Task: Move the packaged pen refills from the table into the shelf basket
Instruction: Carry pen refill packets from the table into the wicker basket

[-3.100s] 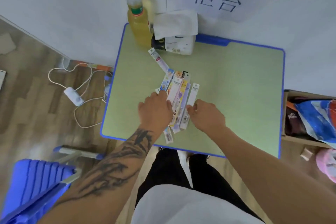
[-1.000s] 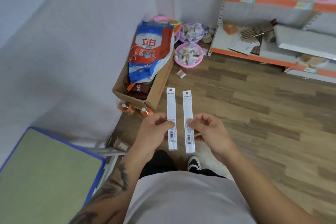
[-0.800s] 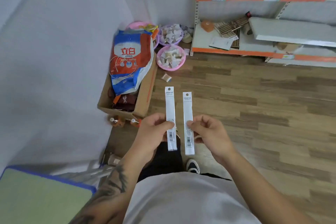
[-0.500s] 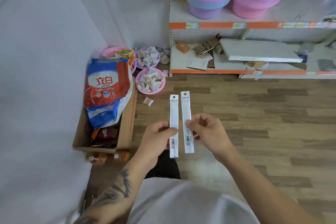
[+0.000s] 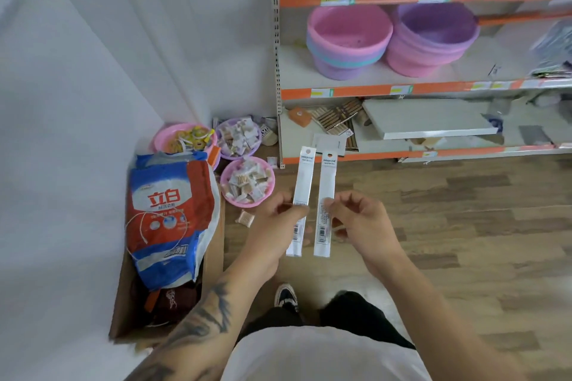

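Head camera: a person stands on a wood-plank floor before a white metal shelf unit with orange price rails, a long narrow white-and-clear pen-refill packet in each hand. The left hand pinches the left refill packet just below its middle between thumb and fingers; the right hand pinches the right refill packet the same way. Both packets stand nearly upright, side by side and slightly apart, at the frame's centre. At 1 o'clock, a stack of pink and purple plastic basins and a second purple-and-pink stack sit on the shelf. At 9 o'clock, a red-and-blue detergent bag lies in an open cardboard box. At 11 o'clock, three small pink and purple bowls of wrapped sweets rest on the floor.
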{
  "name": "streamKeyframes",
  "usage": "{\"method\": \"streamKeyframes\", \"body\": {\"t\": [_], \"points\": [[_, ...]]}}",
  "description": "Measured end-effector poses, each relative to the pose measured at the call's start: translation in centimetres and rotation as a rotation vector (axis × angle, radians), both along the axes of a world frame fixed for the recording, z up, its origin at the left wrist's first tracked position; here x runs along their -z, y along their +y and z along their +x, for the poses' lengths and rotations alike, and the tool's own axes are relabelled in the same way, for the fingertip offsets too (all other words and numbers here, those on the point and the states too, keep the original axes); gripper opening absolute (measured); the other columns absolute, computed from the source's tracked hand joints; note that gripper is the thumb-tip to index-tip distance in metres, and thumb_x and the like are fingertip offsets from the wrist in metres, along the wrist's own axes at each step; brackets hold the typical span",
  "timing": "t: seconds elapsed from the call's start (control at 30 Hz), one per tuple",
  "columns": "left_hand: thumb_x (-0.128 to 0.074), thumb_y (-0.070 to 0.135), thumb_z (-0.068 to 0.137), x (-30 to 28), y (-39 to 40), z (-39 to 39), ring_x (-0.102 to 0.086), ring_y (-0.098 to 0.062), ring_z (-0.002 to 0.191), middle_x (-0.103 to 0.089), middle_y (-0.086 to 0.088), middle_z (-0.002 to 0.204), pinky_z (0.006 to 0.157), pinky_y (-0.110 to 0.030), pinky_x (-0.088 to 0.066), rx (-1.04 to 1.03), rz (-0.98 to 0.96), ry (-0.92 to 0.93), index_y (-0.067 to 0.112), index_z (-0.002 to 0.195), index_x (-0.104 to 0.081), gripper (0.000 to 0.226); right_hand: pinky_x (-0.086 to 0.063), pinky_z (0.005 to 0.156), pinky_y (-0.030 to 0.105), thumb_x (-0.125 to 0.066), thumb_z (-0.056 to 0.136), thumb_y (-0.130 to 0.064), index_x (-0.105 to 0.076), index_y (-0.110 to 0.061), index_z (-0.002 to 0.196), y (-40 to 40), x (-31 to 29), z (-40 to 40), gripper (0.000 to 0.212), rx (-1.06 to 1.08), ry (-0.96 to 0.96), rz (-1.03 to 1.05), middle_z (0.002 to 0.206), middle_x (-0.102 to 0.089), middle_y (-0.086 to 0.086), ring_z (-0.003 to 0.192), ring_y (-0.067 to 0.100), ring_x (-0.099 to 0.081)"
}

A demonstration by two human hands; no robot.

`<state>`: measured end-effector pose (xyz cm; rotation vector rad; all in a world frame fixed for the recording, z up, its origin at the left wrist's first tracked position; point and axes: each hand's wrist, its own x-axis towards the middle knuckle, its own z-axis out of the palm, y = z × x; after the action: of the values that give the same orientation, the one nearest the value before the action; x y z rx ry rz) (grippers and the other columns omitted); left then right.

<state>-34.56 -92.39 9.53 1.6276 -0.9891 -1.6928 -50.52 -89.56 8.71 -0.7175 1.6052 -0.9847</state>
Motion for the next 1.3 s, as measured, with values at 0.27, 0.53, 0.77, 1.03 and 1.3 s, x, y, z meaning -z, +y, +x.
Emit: {"method": "streamKeyframes", "body": {"t": [0.27, 0.53, 0.77, 1.03, 1.3], "points": [[-0.064, 0.008, 0.097, 0.0, -7.2, -2.0, -0.071, -0.019, 0.066, -0.071, 0.001, 0.083, 0.059, -0.038, -0.058, -0.044, -0.042, 0.07, 0.013, 0.107, -0.068, 0.012, -0.052, 0.073, 0.035, -0.072, 0.096, -0.025, -0.073, -0.009, 0.09, -7.2, 0.1, -1.9, 0.017, -0.003, 0.004, -0.024, 0.085, -0.077, 0.009, 0.071, 0.017, -0.065], [-0.059, 0.014, 0.101, -2.4, -18.4, -5.2, -0.048, -0.023, 0.048, -0.069, -0.01, 0.082, 0.048, -0.033, -0.039, -0.149, -0.22, 0.049, 0.017, 0.111, -0.064, 0.011, -0.053, 0.072, 0.036, -0.072, 0.096, -0.025, -0.071, -0.014, 0.085, -20.0, -3.9, -5.3, 0.015, -0.125, -0.068, -0.189, 0.091, -0.076, 0.013, 0.076, 0.02, -0.065], [-0.06, 0.018, 0.102, -9.0, -28.8, -10.0, -0.05, -0.03, 0.055, -0.069, -0.025, 0.087, 0.053, -0.038, -0.044, -0.135, -0.428, 0.09, 0.004, 0.109, -0.069, 0.018, -0.049, 0.055, 0.028, -0.072, 0.095, -0.018, -0.071, -0.01, 0.089, -31.1, -11.2, -9.6, 0.01, -0.196, -0.198, -0.355, 0.064, -0.048, 0.007, 0.054, 0.016, -0.041], [-0.073, 0.023, 0.094, -14.0, -36.3, -15.5, -0.047, -0.025, 0.055, -0.061, -0.015, 0.077, 0.051, -0.031, -0.044, -0.109, -0.577, 0.315, 0.004, 0.095, -0.072, 0.019, -0.047, 0.059, 0.031, -0.062, 0.102, -0.021, -0.07, -0.003, 0.104, -39.8, -15.9, -13.9, 0.019, -0.293, -0.362, -0.499, 0.083, -0.063, 0.019, 0.068, 0.03, -0.053], [-0.074, 0.024, 0.093, -15.6, -40.3, -15.7, -0.047, -0.026, 0.053, -0.058, -0.016, 0.068, 0.052, -0.03, -0.045, -0.105, -0.699, 0.285, 0.009, 0.084, -0.072, 0.018, -0.046, 0.064, 0.052, -0.061, 0.103, -0.02, -0.059, 0.004, 0.109, -43.4, -18.2, -14.6, 0.025, -0.36, -0.406, -0.599, 0.075, -0.061, 0.032, 0.059, 0.041, -0.058]]}}
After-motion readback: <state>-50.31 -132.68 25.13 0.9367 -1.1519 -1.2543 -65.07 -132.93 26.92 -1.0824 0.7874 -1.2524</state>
